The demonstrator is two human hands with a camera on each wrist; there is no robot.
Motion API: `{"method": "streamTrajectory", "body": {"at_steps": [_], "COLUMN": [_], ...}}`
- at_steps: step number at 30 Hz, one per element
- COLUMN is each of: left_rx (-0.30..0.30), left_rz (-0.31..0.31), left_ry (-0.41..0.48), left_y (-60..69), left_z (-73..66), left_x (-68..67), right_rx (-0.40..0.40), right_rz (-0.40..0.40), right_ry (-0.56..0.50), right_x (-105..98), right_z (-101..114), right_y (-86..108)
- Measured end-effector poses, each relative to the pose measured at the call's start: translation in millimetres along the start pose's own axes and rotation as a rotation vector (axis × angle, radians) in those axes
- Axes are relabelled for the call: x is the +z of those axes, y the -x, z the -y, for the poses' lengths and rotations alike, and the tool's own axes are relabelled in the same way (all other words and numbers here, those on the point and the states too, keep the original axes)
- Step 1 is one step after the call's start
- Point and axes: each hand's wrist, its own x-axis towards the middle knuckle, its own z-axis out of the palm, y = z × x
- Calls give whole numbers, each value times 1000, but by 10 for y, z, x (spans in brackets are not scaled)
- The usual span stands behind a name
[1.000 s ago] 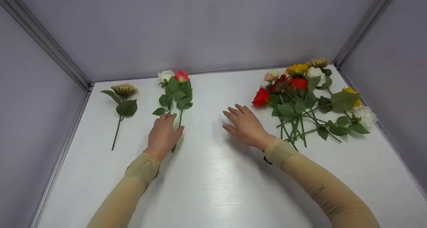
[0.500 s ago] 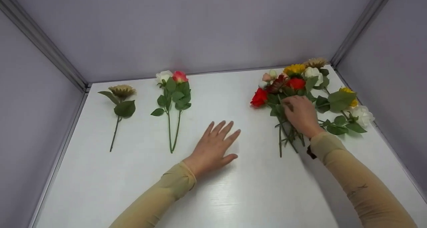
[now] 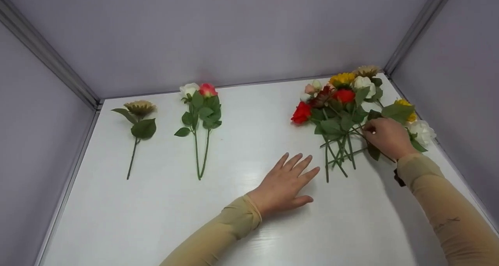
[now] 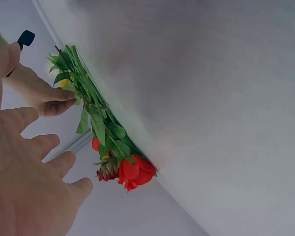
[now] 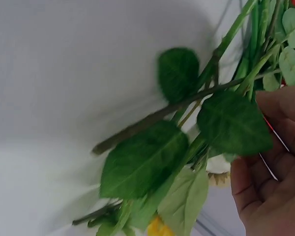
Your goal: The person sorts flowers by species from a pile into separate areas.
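Spread with its fingers straight, my left hand [image 3: 286, 186] is low over the white table, left of the flower pile, and holds nothing. My right hand [image 3: 390, 137] is among the stems and leaves [image 5: 236, 123] at the right of the pile, thumb and fingers bent. Whether it grips a stem is unclear. The pile has a red rose [image 3: 301, 113], a second red flower [image 3: 344, 96], a dark red flower [image 3: 322, 97], a yellow sunflower [image 3: 342, 80] and a white flower [image 3: 365, 87]. Another white flower [image 3: 423, 133] lies right of that hand.
A white rose [image 3: 190, 90] and a pink rose [image 3: 208, 89] lie side by side left of centre. Further left is a beige flower [image 3: 139, 108] with two leaves. Grey walls [image 3: 249, 36] enclose the table [image 3: 167, 211] at the back and both sides.
My left hand has moved away from the white and pink roses, rightward and nearer to me. My right hand has moved right into the pile, passing from its middle to its right side.
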Motion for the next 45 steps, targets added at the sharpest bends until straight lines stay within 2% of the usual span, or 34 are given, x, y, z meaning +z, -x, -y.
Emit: {"method": "streamTrajectory", "body": {"at_steps": [4, 6, 11, 15, 23, 30, 34, 37, 39, 42, 45], "left_rx": [29, 27, 34, 41, 35, 23, -22, -93, -164, -305, -457], "left_rz": [-1, 1, 5, 6, 26, 18, -1, -37, -72, -143, -232], "left_ry": [10, 6, 15, 33, 46, 84, 143, 253, 374, 640, 942], "left_y": [-73, -83, -82, -77, -65, -39, -25, -25, -27, -31, -39], "left_z": [-113, -140, -161, -160, -143, -85, -22, 52, 116, 233, 363], "left_x": [38, 52, 71, 72, 81, 104, 102, 89, 74, 39, 6], "right_rx": [22, 34, 18, 1, -30, -97, -124, -118, -91, -13, 90], "right_rz": [46, 94, 199, 229, 179, 57, -6, -10, 17, 84, 163], "right_ry": [32, 25, 22, 37, 58, 103, 92, 42, -26, -172, -375], "right_x": [-130, -169, -195, -175, -177, -199, -191, -158, -112, -8, 155], "right_z": [-108, -142, -171, -156, -154, -69, 73, 231, 355, 579, 837], "right_y": [50, 52, 54, 71, 80, 94, 80, 50, 30, 1, -19]}}
